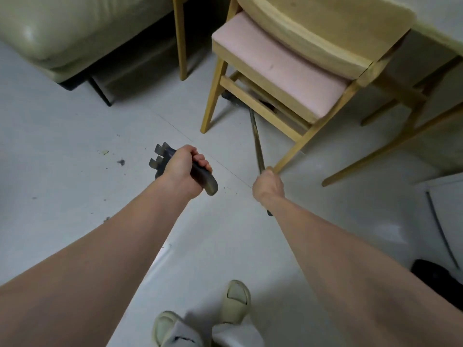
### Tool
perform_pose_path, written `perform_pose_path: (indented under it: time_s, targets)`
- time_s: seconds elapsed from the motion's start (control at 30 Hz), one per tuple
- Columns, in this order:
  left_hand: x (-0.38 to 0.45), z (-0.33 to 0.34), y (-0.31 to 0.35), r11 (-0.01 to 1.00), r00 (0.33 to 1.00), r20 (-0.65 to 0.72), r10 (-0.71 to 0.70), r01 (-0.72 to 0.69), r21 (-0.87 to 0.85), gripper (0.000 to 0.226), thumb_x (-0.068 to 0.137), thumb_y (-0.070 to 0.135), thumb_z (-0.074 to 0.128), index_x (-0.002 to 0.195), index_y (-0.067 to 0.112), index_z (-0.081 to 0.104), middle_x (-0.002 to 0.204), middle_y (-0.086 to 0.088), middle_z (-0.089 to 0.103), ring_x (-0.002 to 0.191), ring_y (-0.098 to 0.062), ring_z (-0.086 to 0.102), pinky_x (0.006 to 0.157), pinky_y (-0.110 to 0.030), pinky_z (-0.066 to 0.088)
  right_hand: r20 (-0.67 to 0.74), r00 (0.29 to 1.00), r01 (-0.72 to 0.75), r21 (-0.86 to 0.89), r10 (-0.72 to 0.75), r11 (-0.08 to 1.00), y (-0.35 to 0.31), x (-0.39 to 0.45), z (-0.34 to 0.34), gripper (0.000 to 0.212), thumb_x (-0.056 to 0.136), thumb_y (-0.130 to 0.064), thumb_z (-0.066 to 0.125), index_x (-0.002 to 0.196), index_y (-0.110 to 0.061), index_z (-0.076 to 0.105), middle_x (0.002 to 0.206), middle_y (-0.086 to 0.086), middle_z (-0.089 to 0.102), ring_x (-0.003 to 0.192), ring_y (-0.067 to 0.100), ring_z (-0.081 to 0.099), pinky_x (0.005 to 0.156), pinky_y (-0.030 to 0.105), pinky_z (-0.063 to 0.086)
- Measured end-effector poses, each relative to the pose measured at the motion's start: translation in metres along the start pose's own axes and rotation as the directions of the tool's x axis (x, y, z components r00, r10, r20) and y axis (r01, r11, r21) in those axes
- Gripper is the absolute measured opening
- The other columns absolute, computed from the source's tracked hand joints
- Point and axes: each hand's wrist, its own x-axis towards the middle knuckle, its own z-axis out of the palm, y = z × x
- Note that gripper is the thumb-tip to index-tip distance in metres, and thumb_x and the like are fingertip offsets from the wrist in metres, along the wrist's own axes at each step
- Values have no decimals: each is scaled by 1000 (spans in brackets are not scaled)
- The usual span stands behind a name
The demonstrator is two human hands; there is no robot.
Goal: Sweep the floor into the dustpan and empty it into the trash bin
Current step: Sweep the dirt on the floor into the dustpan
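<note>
Grey floor [62, 136]; left hand [181, 169] fingers wrapped on dustpan handle [204, 179], right hand [269, 185] fisted round broom handle [256, 144]

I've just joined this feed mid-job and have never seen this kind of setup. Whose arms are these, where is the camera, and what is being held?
There is no machine here: a person works with bare hands, and the single picture comes from a wide-angle camera worn on their head, looking forward and down.

The left hand grips a dark dustpan handle, held above the floor. The right hand grips a thin broom handle that runs away under the wooden chair with the pink seat; the broom head is mostly hidden there.

On the pale floor, bits of dust and debris lie left of the left hand. A cream sofa sits at upper left. The person's slippers show at the bottom. No trash bin is clearly visible.
</note>
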Motion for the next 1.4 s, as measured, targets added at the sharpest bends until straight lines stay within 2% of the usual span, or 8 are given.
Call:
perform_pose_path:
  time_s: [0.1, 0.23, 0.33, 0.5, 0.7, 0.93, 1.03, 1.4]
  targets:
    - [31, 7, -6, 1000, 999, 48, 17, -17, 1, 29, 94, 12, 43, 66, 15, 38, 47, 4, 35, 36, -12, 34, 46, -22, 36, -12, 997, 73, -41, -74, 996, -14, 56, 8, 50, 96, -3, 37, 145, -10, 29, 130, 16, 53, 115, 32, 55, 92, 39, 51]
    - [50, 14, -15, 1000, 998, 60, 14, -14, 8, 32, 96, 14, 42, 65, 15, 37, 46, 4, 35, 37, -11, 34, 48, -22, 35, 58, 996, 74, -111, -68, 991, -25, 90, 4, 40, 93, 3, 40, 132, -3, 46, 85, 6, 55, 55, 17, 53, 33, 22, 41]
    - [54, 15, -24, 999, 999, 44, -17, 15, 38, 32, 97, 15, 42, 65, 15, 38, 45, 3, 36, 38, -11, 34, 48, -23, 36, 101, 993, 79, -127, -66, 989, -18, 71, 3, 41, 94, 3, 37, 134, -3, 44, 79, 8, 50, 48, 18, 50, 24, 17, 32]
    - [25, 3, -31, 998, 999, 2, -39, 39, 52, 33, 98, 15, 43, 65, 15, 38, 43, 4, 37, 41, -11, 34, 50, -22, 37, 172, 982, 93, -94, -76, 991, 25, -27, 1, 54, 94, -3, 32, 147, -16, 32, 115, 17, 55, 79, 35, 62, 50, 34, 53]
    - [-27, -16, -38, 992, 997, -46, -67, 72, 103, 32, 95, 13, 40, 64, 15, 36, 39, 4, 34, 36, -11, 31, 47, -22, 33, 301, 954, 37, -106, -3, 994, 49, -115, -4, 54, 94, -5, 32, 146, -19, 33, 100, 14, 54, 55, 22, 49, 37, 24, 38]
    - [-57, -35, -33, 990, 996, -53, -70, 76, 121, 30, 94, 11, 39, 64, 15, 35, 40, 4, 33, 32, -12, 31, 44, -23, 34, 161, 986, 51, -39, -44, 998, 64, -161, -33, 46, 101, -23, 33, 146, -31, 35, 114, 9, 60, 82, 28, 60, 52, 32, 50]
    - [-52, -37, -33, 990, 997, -41, -71, 76, 123, 29, 93, 11, 40, 65, 14, 36, 41, 4, 35, 33, -12, 33, 44, -23, 35, 61, 997, 56, -50, -53, 997, 54, -151, -16, 46, 100, -17, 34, 145, -25, 36, 113, 10, 60, 92, 30, 61, 72, 40, 57]
    - [17, -9, -48, 992, 997, 39, -73, 69, 110, 30, 94, 10, 40, 65, 13, 36, 45, 2, 34, 40, -12, 32, 48, -23, 34, -102, 995, -24, -50, 19, 998, 26, -2, 31, 45, 97, -6, 33, 141, -13, 40, 118, 15, 59, 107, 33, 58, 81, 36, 53]
